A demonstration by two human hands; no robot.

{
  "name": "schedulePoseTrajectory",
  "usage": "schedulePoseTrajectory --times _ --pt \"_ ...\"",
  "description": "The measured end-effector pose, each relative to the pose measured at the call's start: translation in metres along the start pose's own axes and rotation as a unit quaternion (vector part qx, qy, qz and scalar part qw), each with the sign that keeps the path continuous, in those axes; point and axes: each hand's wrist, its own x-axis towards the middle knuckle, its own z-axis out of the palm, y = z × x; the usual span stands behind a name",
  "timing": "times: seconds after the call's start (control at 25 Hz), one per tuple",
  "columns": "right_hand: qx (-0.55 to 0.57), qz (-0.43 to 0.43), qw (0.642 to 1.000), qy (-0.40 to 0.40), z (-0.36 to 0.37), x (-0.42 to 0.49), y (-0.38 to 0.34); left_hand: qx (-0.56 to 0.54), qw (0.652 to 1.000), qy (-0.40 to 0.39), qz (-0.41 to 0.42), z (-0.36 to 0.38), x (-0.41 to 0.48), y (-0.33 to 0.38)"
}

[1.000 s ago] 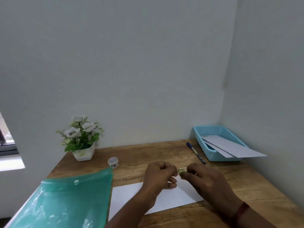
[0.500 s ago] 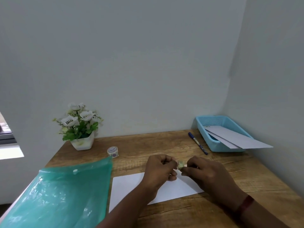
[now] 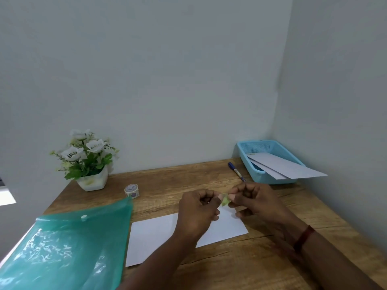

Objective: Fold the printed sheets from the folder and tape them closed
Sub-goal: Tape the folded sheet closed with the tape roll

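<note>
Left hand (image 3: 199, 214), right hand (image 3: 257, 201) pinching tape piece (image 3: 225, 200); sheet (image 3: 155, 233) beneath

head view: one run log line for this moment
left hand: pinches tape piece | right hand: pinches tape piece | white sheet: flat on desk, below hands | tape roll: on desk by folder

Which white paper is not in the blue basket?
The sheet lying flat on the desk beside the green folder; the other two sheets rest in the basket.
</note>
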Motion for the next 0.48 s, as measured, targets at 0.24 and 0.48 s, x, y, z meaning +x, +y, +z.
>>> schedulePoseTrajectory --times 0.24,0.48 --pt "0.018 0.027 0.999 0.019 -0.005 0.001 0.0 0.015 1.0 0.021 -0.005 0.009 0.001 -0.004" --pt "-0.073 0.067 0.995 -0.013 -0.012 0.007 0.008 0.072 0.997 -0.008 -0.024 0.014 0.009 -0.014"
